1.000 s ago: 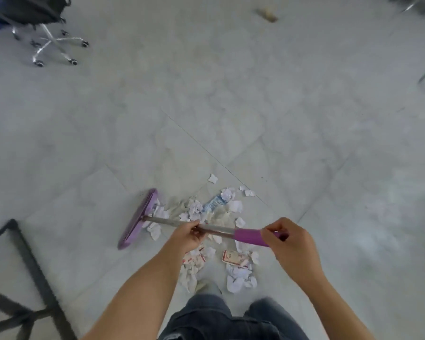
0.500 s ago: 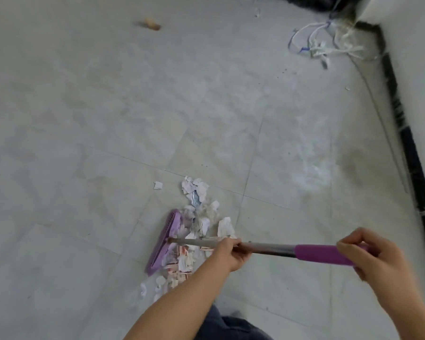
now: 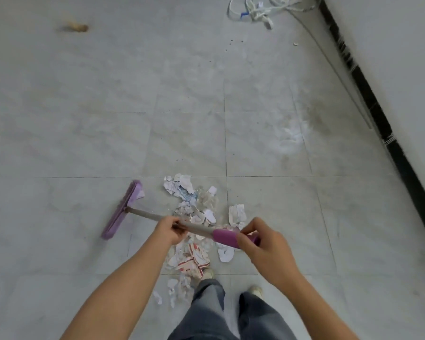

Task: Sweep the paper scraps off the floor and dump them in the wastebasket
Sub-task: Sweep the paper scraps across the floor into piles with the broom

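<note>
Head view: a broom with a flat purple plastic head (image 3: 122, 210), a thin grey metal shaft (image 3: 146, 214) and a purple grip sleeve (image 3: 225, 238) was held in both hands over a pale grey tiled floor (image 3: 84, 123). The left hand (image 3: 168, 229) was seen closed round the bare metal shaft about midway, fingers curled under it. The right hand (image 3: 263, 246) was seen wrapped round the purple grip sleeve at the near end, thumb and forefinger raised above it. The shaft was angled down and to the left, so the purple head was placed left of the torn white paper scraps (image 3: 198, 208), apart from the main heap, with one small scrap (image 3: 140, 194) just beside its far end. Whether the head touched the floor could not be told. The scraps were gathered in a loose pile straight ahead of the person, running from just under the shaft's far side back to the feet; a crumpled red-and-white printed wrapper (image 3: 194, 260) was noted among them below the shaft. A few stray bits (image 3: 157, 297) were scattered at the near left of the pile. Blue-grey jeans legs (image 3: 231, 315) and two light shoes (image 3: 207, 273) were seen at the bottom edge, the left shoe touching the scraps. Far up, a tangle of white cables (image 3: 255, 8) was noted near a black skirting strip (image 3: 378, 119) along a white wall (image 3: 402, 45). A small brown object (image 3: 75, 27), blurred, lay at the far left. A whitish smear (image 3: 290, 136) was marked on a tile to the right.
</note>
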A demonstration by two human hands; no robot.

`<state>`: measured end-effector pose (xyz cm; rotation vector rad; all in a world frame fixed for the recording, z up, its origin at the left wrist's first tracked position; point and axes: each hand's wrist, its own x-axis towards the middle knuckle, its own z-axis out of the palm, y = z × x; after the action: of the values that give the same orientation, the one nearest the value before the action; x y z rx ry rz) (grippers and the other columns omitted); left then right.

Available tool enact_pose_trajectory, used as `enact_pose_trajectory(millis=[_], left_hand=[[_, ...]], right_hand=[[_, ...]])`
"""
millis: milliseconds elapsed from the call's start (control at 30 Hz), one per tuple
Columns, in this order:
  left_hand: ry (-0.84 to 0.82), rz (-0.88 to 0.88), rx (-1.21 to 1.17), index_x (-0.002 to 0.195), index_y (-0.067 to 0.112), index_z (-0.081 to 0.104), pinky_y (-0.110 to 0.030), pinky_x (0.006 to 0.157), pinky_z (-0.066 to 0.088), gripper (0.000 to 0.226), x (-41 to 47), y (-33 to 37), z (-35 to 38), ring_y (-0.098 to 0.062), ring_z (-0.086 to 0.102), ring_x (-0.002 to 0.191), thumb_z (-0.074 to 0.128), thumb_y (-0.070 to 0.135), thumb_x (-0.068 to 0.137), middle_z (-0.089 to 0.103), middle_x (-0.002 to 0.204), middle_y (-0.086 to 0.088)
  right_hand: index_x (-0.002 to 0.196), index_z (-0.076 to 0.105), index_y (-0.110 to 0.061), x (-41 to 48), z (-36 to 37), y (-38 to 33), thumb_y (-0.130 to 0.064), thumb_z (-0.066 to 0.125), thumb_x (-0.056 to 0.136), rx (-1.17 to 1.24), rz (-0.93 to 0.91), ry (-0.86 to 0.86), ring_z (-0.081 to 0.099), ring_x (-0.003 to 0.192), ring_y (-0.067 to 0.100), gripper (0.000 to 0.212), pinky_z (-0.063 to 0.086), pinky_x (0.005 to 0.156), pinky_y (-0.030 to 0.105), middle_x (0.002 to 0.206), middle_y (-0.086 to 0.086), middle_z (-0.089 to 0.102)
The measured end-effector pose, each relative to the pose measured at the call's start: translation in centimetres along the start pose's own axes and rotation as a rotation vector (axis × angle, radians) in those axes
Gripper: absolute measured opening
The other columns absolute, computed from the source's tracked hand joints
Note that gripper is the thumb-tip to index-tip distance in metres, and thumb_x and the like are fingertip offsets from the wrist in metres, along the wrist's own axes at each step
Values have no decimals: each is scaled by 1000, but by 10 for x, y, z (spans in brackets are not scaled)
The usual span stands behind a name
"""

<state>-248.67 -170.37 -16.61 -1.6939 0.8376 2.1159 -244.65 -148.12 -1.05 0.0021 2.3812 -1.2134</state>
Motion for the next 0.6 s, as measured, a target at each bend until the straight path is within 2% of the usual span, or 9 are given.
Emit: enact_pose_trajectory(millis=[100, 167, 200, 300, 367, 433, 500, 600], left_hand=[[14, 52, 71, 72, 2, 44, -16, 29, 45, 28, 25, 29, -6, -15, 57, 30, 36, 2, 99, 57, 59, -12], [23, 56, 100, 71, 4, 42, -15, 30, 44, 30, 42, 37, -9, -12, 54, 24, 35, 3, 100, 56, 37, -10], [21, 52, 101, 71, 5, 41, -15, 30, 45, 30, 48, 39, -9, -12, 54, 24, 35, 4, 100, 55, 34, -9], [-14, 12, 135, 72, 2, 42, -19, 31, 47, 29, 65, 29, 0, -22, 60, 39, 37, 4, 100, 57, 53, -15], [-46, -11, 156, 74, 1, 44, -21, 32, 48, 26, 69, 13, 12, -26, 60, 47, 38, 4, 100, 59, 55, -18], [-74, -15, 147, 78, 1, 46, -23, 34, 50, 23, 69, -6, 25, -21, 61, 36, 40, 4, 100, 59, 62, -17], [-93, -26, 150, 80, 1, 47, -24, 35, 51, 21, 67, -29, 37, -19, 61, 34, 41, 5, 100, 58, 67, -16], [-107, -60, 222, 80, 0, 46, -25, 35, 52, 21, 57, -71, 53, -20, 61, 36, 41, 6, 100, 54, 71, -15]], right_hand=[[83, 42, -22, 17, 40, -9, -30, 50, 90, -40, 25, -30, 41, 49, 10, 13, 33, 50, 25, 63, -2, 57], [86, 41, -20, 23, 59, -10, -32, 47, 91, -66, 55, -56, 40, 49, 10, 15, 30, 49, 25, 58, -7, 49], [87, 40, -20, 23, 66, -10, -33, 47, 92, -78, 69, -59, 40, 49, 10, 15, 30, 48, 25, 58, -8, 47], [88, 39, -23, 17, 72, 1, -34, 47, 92, -78, 145, 8, 40, 48, 8, 14, 29, 47, 23, 56, -11, 44], [88, 38, -25, 11, 62, 15, -34, 47, 92, -98, 192, 65, 41, 49, 9, 13, 31, 48, 23, 56, -11, 45], [88, 41, -27, 4, 45, 31, -34, 51, 90, -102, 217, 108, 45, 51, 12, 12, 39, 52, 28, 57, -11, 49], [86, 44, -28, -6, 29, 48, -33, 55, 88, -96, 245, 131, 48, 53, 13, 12, 44, 57, 31, 59, -10, 53], [83, 50, -26, -32, 3, 74, -28, 59, 85, -59, 302, 178, 46, 50, 11, 10, 38, 52, 25, 60, -8, 56]])
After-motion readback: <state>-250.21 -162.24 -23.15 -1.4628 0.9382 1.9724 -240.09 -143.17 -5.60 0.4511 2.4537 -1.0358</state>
